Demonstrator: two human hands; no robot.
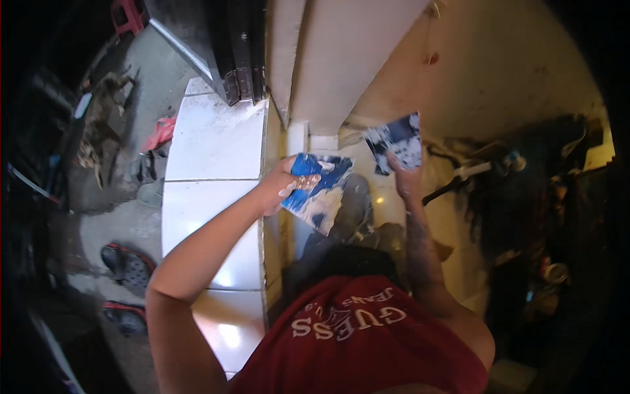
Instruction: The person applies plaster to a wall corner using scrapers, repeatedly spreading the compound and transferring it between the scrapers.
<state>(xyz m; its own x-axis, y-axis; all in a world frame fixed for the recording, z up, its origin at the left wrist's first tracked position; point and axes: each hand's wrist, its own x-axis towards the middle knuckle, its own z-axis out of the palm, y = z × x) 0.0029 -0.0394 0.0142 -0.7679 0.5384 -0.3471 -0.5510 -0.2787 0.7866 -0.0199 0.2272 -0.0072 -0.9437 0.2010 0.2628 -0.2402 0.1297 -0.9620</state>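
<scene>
My left hand (pixel 281 189) grips a flat blue sheet (pixel 336 176) by its left edge, its fingers spotted with white paste. Thick white putty (pixel 323 205) is smeared over the sheet's face. Up and to the right, my right hand (pixel 407 178) holds a dark, flat putty spreader (pixel 401 136), also streaked with white. The two tools are apart, with the spreader in front of the pale wall's base. How the fingers wrap behind each tool is partly hidden.
A white-tiled ledge (pixel 211 217) runs along my left, beside a dark door frame (pixel 244 52). Clogs (pixel 128 266), a pink cloth (pixel 159 134) and an animal lying down (pixel 102 125) are on the grey floor beyond. Dark clutter with a metal bar (pixel 469 172) stands at right.
</scene>
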